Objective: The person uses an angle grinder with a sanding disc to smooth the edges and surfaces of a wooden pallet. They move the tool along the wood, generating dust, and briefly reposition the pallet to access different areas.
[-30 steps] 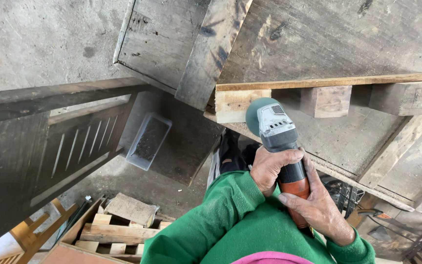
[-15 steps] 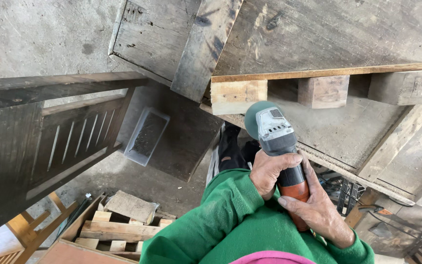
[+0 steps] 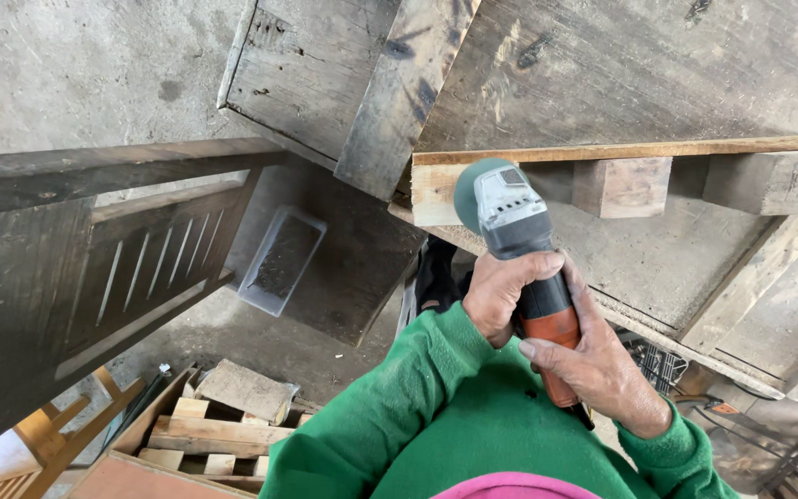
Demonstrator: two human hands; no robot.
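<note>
— What lies around the dark slatted wooden frame (image 3: 113,268)?

— Just to its right, a small clear plastic tray (image 3: 281,260) rests on a dark board (image 3: 348,263). Below the frame sits a crate of pale wood offcuts (image 3: 219,430), and orange-painted wooden pieces (image 3: 57,439) lean at its lower left.

— And above it?

— Bare grey concrete floor (image 3: 76,74). Well to the right, a black wire basket (image 3: 658,365) shows.

Both hands grip an angle grinder (image 3: 519,249): the left hand (image 3: 502,294) near its head, the right hand (image 3: 598,368) on the orange handle. Its disc touches a pale wooden pallet (image 3: 621,185).
</note>
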